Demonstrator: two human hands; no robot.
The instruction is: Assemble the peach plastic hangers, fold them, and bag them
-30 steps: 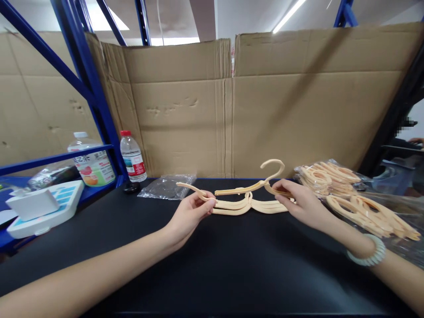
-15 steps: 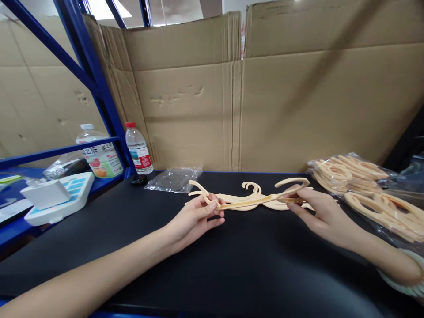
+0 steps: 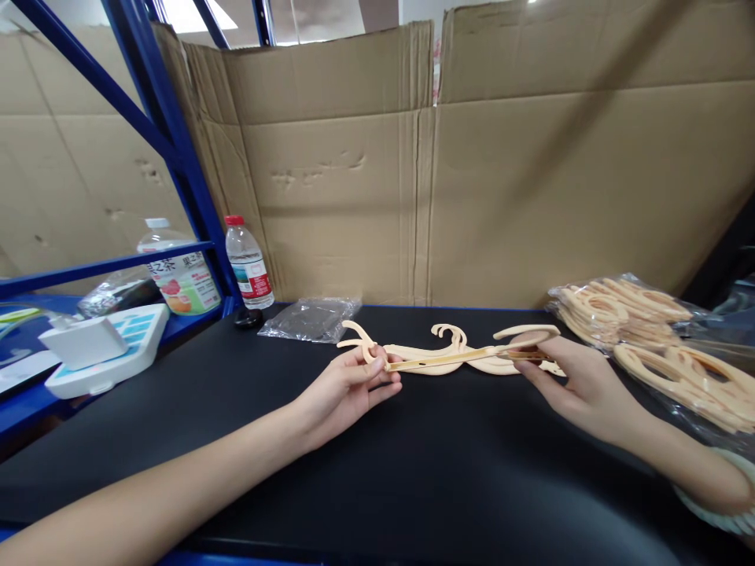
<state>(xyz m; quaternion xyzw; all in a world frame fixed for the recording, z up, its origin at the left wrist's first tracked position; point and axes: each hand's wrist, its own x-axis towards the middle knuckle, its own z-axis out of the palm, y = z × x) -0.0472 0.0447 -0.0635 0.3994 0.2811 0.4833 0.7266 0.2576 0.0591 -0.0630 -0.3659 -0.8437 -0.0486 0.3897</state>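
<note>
A cream plastic hanger (image 3: pixel 448 358) is held flat just above the black tabletop (image 3: pixel 413 472). My left hand (image 3: pixel 348 385) pinches its left end. My right hand (image 3: pixel 566 373) grips its right end by the hook. Right behind it a small stack of the same hangers (image 3: pixel 454 346) lies on the table, partly hidden by the held one.
Clear bags full of cream hangers (image 3: pixel 649 338) lie at the right. An empty clear bag (image 3: pixel 310 318) lies at the back. Two bottles (image 3: pixel 248 263) and a white device (image 3: pixel 100 350) stand at the left by a blue rack post (image 3: pixel 177 157). Cardboard sheets (image 3: pixel 472 173) wall the back.
The hanger was upright with its hook raised; it has tipped down flat and come nearer over the stack. The view shifted slightly downward and to the left.
</note>
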